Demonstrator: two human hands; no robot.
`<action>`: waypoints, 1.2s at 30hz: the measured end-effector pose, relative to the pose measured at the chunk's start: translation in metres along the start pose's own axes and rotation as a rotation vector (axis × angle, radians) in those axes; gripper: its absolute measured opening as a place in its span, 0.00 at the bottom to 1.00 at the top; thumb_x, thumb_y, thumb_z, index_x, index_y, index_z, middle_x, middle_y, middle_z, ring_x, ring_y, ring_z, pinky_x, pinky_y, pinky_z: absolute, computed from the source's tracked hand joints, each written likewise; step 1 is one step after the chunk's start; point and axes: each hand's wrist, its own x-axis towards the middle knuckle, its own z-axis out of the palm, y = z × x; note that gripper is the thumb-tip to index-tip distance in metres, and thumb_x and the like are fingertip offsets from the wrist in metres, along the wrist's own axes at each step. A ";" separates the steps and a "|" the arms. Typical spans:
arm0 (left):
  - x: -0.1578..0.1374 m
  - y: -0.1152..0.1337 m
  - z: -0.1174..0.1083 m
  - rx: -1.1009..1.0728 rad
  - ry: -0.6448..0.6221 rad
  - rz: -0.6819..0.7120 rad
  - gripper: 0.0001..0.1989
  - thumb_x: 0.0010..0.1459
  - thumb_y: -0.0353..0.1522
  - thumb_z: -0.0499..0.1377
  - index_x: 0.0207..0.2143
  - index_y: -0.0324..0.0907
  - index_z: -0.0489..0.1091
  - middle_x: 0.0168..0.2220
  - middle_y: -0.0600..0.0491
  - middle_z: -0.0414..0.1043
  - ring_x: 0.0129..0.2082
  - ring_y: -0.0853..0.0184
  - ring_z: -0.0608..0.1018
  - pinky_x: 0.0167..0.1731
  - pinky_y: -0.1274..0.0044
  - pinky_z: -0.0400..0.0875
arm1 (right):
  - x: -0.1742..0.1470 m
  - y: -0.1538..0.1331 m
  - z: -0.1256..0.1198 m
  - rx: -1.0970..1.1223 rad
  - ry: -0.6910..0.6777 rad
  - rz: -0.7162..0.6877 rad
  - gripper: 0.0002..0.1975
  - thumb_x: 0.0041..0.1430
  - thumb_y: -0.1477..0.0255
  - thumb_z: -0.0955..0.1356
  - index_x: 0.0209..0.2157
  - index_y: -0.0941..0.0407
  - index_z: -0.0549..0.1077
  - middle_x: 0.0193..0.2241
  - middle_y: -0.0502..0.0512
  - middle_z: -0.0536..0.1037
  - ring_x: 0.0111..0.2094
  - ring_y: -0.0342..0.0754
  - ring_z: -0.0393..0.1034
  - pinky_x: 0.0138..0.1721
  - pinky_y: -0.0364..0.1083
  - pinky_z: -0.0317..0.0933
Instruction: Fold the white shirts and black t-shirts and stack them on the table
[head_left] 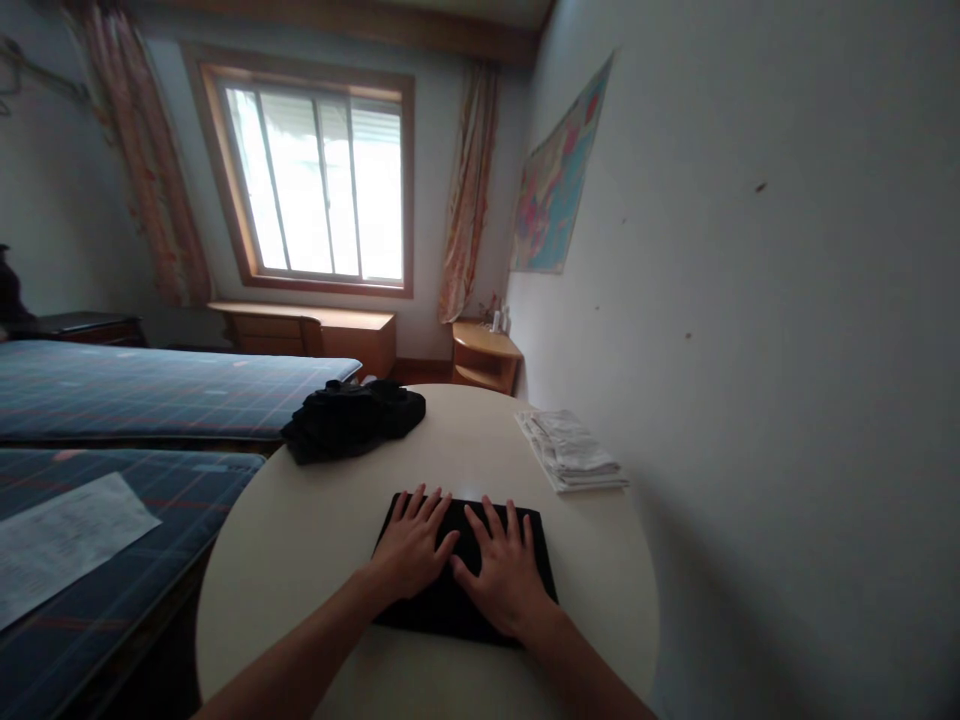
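A flat black rectangular thing [442, 612] lies on the round cream table [300, 560]; whether it is a folded cloth, a folder or a laptop I cannot tell. Flat on its left half rests my left hand [414, 545], open with the fingers apart. My right hand [501, 565] lies open on the right half, fingers spread and pointing away from me. The two thumbs come close together over the middle. Both hands cover much of the black surface, and neither grips anything.
A crumpled black cloth or bag [352, 420] sits at the table's far left edge. Folded whitish cloths or papers [574, 450] lie at the right, near the wall [787, 450]. Plaid mattresses [150, 390] stand to the left, one with a paper sheet [75, 540] on it.
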 end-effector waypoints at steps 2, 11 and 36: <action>0.001 -0.002 0.000 -0.008 0.010 -0.005 0.28 0.66 0.45 0.46 0.66 0.48 0.55 0.67 0.51 0.53 0.68 0.53 0.51 0.65 0.57 0.44 | 0.000 0.000 0.001 0.009 0.000 0.006 0.37 0.59 0.45 0.60 0.66 0.44 0.54 0.69 0.51 0.49 0.69 0.68 0.33 0.64 0.68 0.30; 0.008 -0.018 0.002 0.001 0.069 -0.192 0.23 0.67 0.39 0.46 0.62 0.46 0.61 0.64 0.49 0.61 0.65 0.55 0.60 0.63 0.61 0.50 | -0.001 0.000 0.000 0.028 0.008 0.003 0.38 0.59 0.43 0.58 0.67 0.43 0.53 0.69 0.50 0.48 0.69 0.67 0.32 0.65 0.66 0.29; 0.021 -0.058 -0.013 -0.846 0.315 -0.202 0.18 0.56 0.44 0.58 0.43 0.42 0.68 0.38 0.50 0.74 0.37 0.62 0.78 0.37 0.71 0.74 | 0.095 0.036 -0.058 0.296 -0.533 -0.239 0.29 0.56 0.46 0.66 0.44 0.56 0.78 0.39 0.57 0.81 0.37 0.52 0.75 0.35 0.44 0.63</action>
